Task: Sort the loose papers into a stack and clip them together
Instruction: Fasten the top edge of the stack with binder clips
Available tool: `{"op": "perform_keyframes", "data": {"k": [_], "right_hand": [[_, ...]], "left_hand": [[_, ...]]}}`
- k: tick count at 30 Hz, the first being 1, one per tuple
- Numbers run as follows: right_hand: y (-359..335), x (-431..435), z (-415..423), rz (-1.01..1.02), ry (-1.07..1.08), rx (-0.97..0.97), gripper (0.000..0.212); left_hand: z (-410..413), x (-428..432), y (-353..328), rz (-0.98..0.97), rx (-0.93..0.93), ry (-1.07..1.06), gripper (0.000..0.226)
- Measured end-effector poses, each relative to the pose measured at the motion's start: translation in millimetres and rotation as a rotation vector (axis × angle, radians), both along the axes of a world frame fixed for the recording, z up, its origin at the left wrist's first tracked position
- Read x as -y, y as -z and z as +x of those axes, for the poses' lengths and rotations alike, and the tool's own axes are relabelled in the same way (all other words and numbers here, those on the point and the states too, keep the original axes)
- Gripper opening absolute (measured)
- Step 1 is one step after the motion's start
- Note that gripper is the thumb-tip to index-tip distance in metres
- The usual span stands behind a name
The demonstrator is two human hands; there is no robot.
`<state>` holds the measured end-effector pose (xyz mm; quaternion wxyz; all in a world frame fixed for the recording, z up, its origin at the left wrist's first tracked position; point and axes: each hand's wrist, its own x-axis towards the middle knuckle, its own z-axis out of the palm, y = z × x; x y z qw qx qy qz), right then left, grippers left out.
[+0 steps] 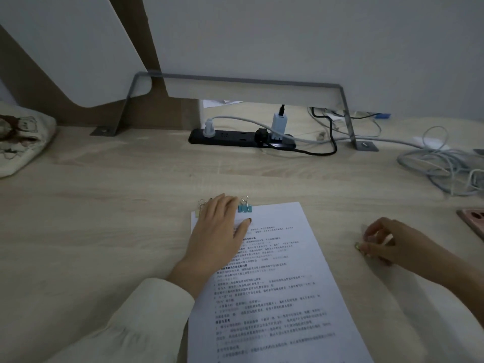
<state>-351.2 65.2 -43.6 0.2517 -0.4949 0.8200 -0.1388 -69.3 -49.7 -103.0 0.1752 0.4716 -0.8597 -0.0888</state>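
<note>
A stack of printed papers lies on the wooden desk in front of me. A blue binder clip sits on its top edge. A second, pale clip sits at the top left corner, partly hidden by my fingers. My left hand presses flat on the stack's upper left part, fingers straight. To the right of the papers my right hand rests on the desk with fingers curled, pinching a small object too blurred to identify.
A black power strip with plugs lies at the back under a grey metal bracket. Coiled grey cables lie at the right. A cloth bag sits at the left. A pink object shows at the right edge.
</note>
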Motion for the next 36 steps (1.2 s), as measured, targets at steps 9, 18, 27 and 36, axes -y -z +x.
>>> {"op": "perform_keyframes", "data": {"k": [9,18,27,36], "right_hand": [[2,13,12,-0.092,-0.024,0.037,0.010],[0,24,17,-0.223,0.014,0.165,0.013],[-7,49,30,-0.168,0.016,0.415,0.024],[-11,67,35,-0.153,-0.111,0.165,0.017]], "left_hand": [[-4,-1,-3,0.001,-0.010,-0.006,0.072],[-6,1,-5,-0.016,0.021,-0.036,0.047],[-9,-2,-27,0.110,0.050,-0.011,0.060],[-66,17,-48,0.180,0.267,0.238,0.055]]}}
